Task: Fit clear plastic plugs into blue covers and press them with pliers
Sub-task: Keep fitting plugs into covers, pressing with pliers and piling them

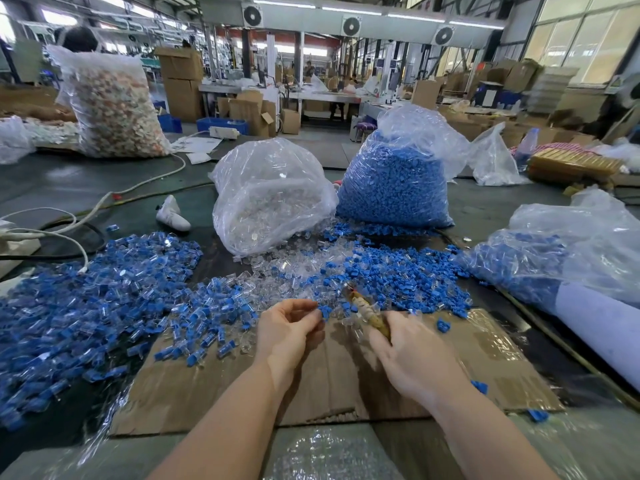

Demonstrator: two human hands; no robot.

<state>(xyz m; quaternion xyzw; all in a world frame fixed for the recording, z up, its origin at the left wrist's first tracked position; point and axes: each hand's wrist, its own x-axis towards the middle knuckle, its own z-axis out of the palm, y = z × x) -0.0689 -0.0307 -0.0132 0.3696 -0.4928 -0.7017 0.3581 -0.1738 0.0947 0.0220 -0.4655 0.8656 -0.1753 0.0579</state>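
My left hand [287, 327] hovers over the cardboard sheet [485, 358] with its fingers curled, pinching a small clear plug at the fingertips. My right hand [405, 351] grips the pliers [367, 311] by their worn yellowish handles, the jaws pointing up toward the loose parts. Loose blue covers [391, 275] lie scattered just ahead of both hands, mixed with clear plugs [277, 275]. A large heap of assembled blue-and-clear pieces [90, 306] spreads to the left.
A bag of clear plugs [270, 199] and a bag of blue covers [394, 181] stand ahead. Another bag with assembled pieces [540, 261] lies at right. White cables [69, 233] and a white shoe [173, 213] lie at left.
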